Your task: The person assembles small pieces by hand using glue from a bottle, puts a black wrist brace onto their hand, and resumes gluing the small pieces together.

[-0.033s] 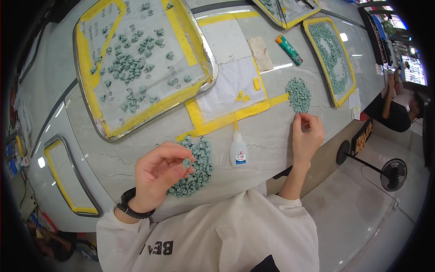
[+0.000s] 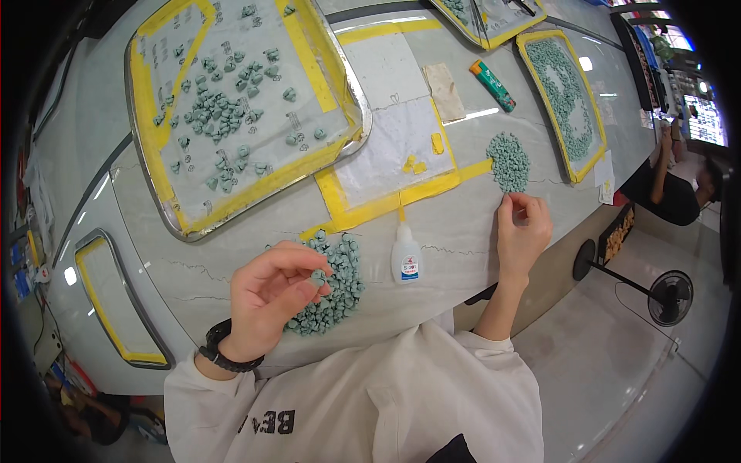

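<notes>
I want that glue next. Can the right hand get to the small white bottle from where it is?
Probably yes: the right hand rests on bare tabletop, and nothing lies between it and the white bottle standing just to its left.

bright even overhead light, glare streaks on table (image 2: pixel 463 231), fisheye bending, dark corners, edges perhaps slightly soft

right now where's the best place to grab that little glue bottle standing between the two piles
Judging by its pose, grip the white glue bottle around its wider lower body, coming from the right with the right hand. It stands upright with a thin tapering nozzle on top, which would likely give a poor hold.
</notes>
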A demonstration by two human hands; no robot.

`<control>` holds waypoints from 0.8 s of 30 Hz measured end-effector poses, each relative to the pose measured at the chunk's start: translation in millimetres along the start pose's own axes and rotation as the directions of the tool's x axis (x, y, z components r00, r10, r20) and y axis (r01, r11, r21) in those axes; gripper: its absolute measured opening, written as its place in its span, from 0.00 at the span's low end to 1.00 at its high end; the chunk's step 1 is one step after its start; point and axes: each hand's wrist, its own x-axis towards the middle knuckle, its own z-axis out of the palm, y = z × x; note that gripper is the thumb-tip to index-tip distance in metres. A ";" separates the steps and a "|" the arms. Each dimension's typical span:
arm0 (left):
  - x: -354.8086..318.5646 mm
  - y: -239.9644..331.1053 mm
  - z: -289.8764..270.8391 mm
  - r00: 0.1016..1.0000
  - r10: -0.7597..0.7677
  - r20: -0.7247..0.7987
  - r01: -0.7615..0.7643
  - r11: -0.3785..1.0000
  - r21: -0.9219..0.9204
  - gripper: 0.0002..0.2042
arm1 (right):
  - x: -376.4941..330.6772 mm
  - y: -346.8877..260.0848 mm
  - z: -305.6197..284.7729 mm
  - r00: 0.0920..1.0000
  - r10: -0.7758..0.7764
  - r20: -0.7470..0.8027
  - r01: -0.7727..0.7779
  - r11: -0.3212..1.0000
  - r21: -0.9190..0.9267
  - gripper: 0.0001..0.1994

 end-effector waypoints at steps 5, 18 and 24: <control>-0.6 -4.5 -3.1 1.000 -0.019 0.000 0.019 1.000 -0.013 0.11 | 0.1 -3.0 0.3 1.000 -0.021 0.015 0.021 1.000 -0.002 0.02; 2.3 4.5 15.3 0.945 -0.235 0.226 0.169 0.946 0.278 0.18 | -19.8 -122.1 -36.5 0.843 -0.489 0.226 -0.021 0.389 0.921 0.12; -0.8 6.1 9.6 0.963 -0.134 0.235 0.076 0.967 0.241 0.17 | -28.2 -137.4 -20.9 0.837 -0.416 0.355 -0.167 0.425 0.890 0.06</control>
